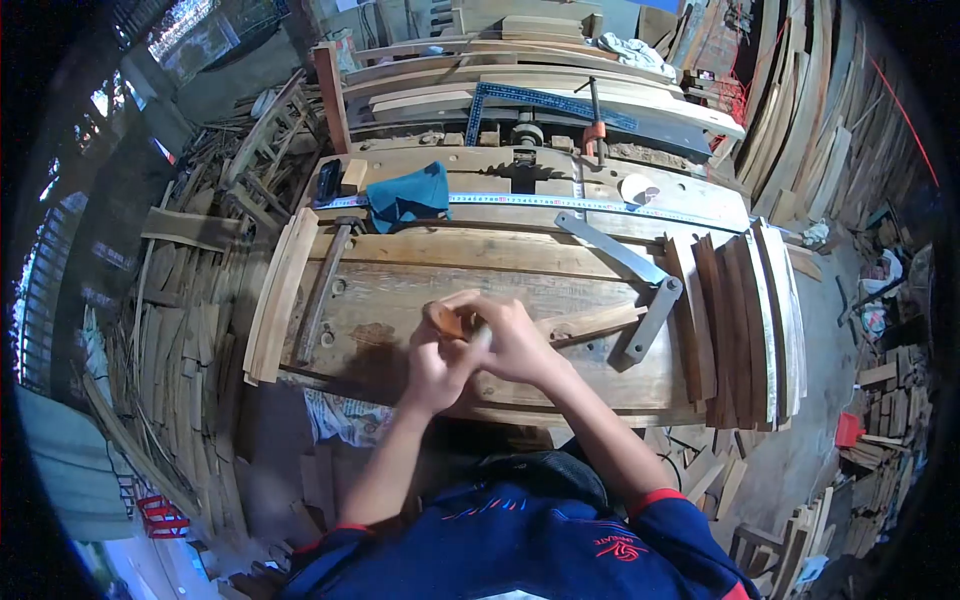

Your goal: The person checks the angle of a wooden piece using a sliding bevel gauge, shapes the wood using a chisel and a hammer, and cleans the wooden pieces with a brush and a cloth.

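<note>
Both hands meet above the middle of the wooden workbench (pixel 440 285). My left hand (pixel 435 365) is closed round a small brown wooden piece (pixel 447 321), whose rounded end shows between the fingers. My right hand (pixel 512 340) is curled over the same piece from the other side, its fingers partly blurred. The rest of the piece is hidden by the fingers. Just right of the hands lies a light wooden strip (pixel 595 323), beside a hinged metal bevel tool (pixel 650 320).
Stacked wooden slats stand at the bench's left (pixel 280 300) and right (pixel 745 320) ends. A bar clamp (pixel 325 290) lies on the left. Farther back are a teal cloth (pixel 410 195), a measuring tape (pixel 530 201), a blue square (pixel 550 97) and a roll of tape (pixel 638 189).
</note>
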Demonstrator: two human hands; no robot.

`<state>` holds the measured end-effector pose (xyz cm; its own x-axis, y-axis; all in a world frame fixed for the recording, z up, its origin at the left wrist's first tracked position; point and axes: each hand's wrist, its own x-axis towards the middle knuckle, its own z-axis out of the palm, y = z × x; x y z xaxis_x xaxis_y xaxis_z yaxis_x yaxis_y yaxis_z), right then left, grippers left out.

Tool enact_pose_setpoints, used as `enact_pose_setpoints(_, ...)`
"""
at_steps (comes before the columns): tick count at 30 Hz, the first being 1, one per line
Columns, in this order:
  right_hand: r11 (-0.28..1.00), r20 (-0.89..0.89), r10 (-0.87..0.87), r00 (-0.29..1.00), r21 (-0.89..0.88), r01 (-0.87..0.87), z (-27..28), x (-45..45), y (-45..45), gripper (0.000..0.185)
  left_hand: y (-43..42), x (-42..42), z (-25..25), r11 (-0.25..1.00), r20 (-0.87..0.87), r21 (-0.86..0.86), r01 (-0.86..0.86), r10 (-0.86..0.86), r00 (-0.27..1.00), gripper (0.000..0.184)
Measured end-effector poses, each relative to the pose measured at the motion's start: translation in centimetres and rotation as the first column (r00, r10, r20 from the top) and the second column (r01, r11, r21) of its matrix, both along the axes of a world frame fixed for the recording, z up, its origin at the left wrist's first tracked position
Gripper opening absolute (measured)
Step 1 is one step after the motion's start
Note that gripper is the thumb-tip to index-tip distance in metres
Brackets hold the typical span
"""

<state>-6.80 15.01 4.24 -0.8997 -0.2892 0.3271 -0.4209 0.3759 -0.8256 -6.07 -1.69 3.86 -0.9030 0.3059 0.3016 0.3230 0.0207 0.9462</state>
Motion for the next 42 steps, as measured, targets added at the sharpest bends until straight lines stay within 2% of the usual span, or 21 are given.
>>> enact_pose_setpoints(2, 0.996, -0.052, 0.007, 0.999, -0.085, -0.012, -0.4, 0.8, 0.2, 0.048, 1.4, -0.4, -1.2, 0.963, 0.165, 0.197, -0.184, 0.153, 0.974, 0.026)
enact_pose_setpoints(3, 1.0, -0.066, -0.019, 0.998, 0.002, 0.019, 0.5, 1.7, 1.1, 0.055, 1.7, -1.4, -1.1, 0.948, -0.023, 0.237, -0.213, 0.224, 0.974, 0.029)
enact_pose_setpoints(4, 0.987, -0.119, -0.091, 0.989, 0.119, 0.106, 0.3, 2.3, 2.6, 0.056, 1.0, -1.6, -1.0, 0.938, 0.045, 0.19, -0.29, 0.287, 0.957, 0.033)
enact_pose_setpoints(6, 0.902, -0.23, -0.205, 0.951, 0.334, 0.275, -0.3, 4.4, 5.9, 0.058, -2.5, -2.6, -2.5, 0.97, 0.038, -0.005, -0.242, 0.242, 0.97, 0.035)
enact_pose_setpoints(7, 0.831, -0.276, -0.267, 0.923, 0.419, 0.366, -0.5, 5.3, 7.4, 0.057, -3.6, -2.9, -1.8, 0.95, 0.038, -0.174, -0.258, 0.269, 0.963, 0.039)
enact_pose_setpoints(8, 0.744, -0.329, -0.321, 0.888, 0.493, 0.451, -0.6, 6.1, 8.9, 0.057, -3.5, -3.0, -1.2, 0.93, -0.109, -0.254, -0.265, 0.245, 0.963, 0.038)
enact_pose_setpoints(10, 0.687, -0.252, -0.423, 0.871, 0.537, 0.489, -0.3, 7.0, 10.8, 0.05, -3.1, -3.2, -0.5, 0.863, -0.375, -0.408, -0.299, 0.141, 0.916, 0.037)
enact_pose_setpoints(11, 0.697, -0.244, -0.426, 0.871, 0.526, 0.488, -0.5, 6.9, 11.1, 0.047, -2.3, -2.6, -1.6, 0.897, -0.212, -0.38, -0.226, 0.153, 0.965, 0.025)
enact_pose_setpoints(12, 0.703, -0.243, -0.43, 0.87, 0.514, 0.491, -0.8, 6.7, 11.4, 0.044, -0.5, -1.3, -1.8, 0.959, 0.185, -0.253, -0.13, 0.18, 0.966, 0.012)
enact_pose_setpoints(13, 0.712, -0.25, -0.429, 0.868, 0.498, 0.495, -1.0, 6.6, 11.6, 0.044, 0.8, -1.2, -1.5, 0.898, -0.197, -0.409, -0.164, 0.089, 0.976, 0.018)
enact_pose_setpoints(14, 0.721, -0.255, -0.428, 0.867, 0.482, 0.497, -1.4, 6.5, 11.7, 0.044, 1.9, -1.1, -1.4, 0.811, -0.53, -0.524, -0.26, -0.072, 0.845, 0.026)
enact_pose_setpoints(16, 0.733, -0.266, -0.429, 0.863, 0.456, 0.505, -2.2, 6.5, 11.3, 0.046, 4.8, -0.7, -2.0, 0.87, -0.499, -0.485, -0.092, -0.189, 0.846, 0.034)
enact_pose_setpoints(20, 0.701, -0.344, -0.418, 0.841, 0.466, 0.54, -3.9, 7.1, 11.5, 0.054, 10.5, 0.1, -2.1, 0.941, -0.464, -0.27, 0.206, -0.314, 0.828, 0.019)
enact_pose_setpoints(25, 0.702, -0.349, -0.426, 0.835, 0.455, 0.548, -4.0, 7.1, 11.1, 0.054, 11.3, -0.4, -2.8, 0.961, -0.353, -0.033, 0.273, -0.267, 0.897, 0.026)
enact_pose_setpoints(27, 0.704, -0.33, -0.434, 0.838, 0.456, 0.544, -4.1, 7.2, 11.2, 0.055, 9.7, -0.6, -2.0, 0.978, -0.135, 0.071, 0.198, -0.187, 0.973, 0.031)
enact_pose_setpoints(29, 0.707, -0.321, -0.434, 0.842, 0.458, 0.539, -4.3, 7.2, 11.3, 0.055, 7.1, -1.7, -1.5, 0.994, -0.177, -0.051, 0.094, -0.102, 0.979, 0.036)
enact_pose_setpoints(30, 0.71, -0.316, -0.43, 0.845, 0.459, 0.533, -4.4, 7.2, 11.2, 0.056, 5.5, -2.4, -1.8, 0.975, -0.29, -0.224, 0.018, -0.084, 0.953, 0.032)
enact_pose_setpoints(31, 0.711, -0.312, -0.428, 0.848, 0.463, 0.529, -4.3, 7.2, 11.2, 0.055, 4.0, -3.0, -1.8, 0.925, -0.407, -0.37, -0.086, -0.078, 0.91, 0.028)
enact_pose_setpoints(35, 0.711, -0.318, -0.431, 0.844, 0.456, 0.535, -4.0, 7.0, 10.8, 0.054, 1.8, -3.3, -2.5, 0.73, -0.498, -0.638, -0.247, -0.145, 0.855, 0.022)
enact_pose_setpoints(38, 0.711, -0.323, -0.432, 0.842, 0.452, 0.538, -3.9, 7.0, 10.8, 0.054, 2.8, -2.9, -2.4, 0.694, -0.51, -0.656, -0.297, -0.117, 0.852, 0.022)
enact_pose_setpoints(42, 0.692, -0.349, -0.43, 0.832, 0.464, 0.553, -3.8, 7.2, 10.8, 0.053, 3.8, -3.3, -2.0, 0.757, -0.507, -0.575, -0.309, -0.034, 0.861, 0.021)
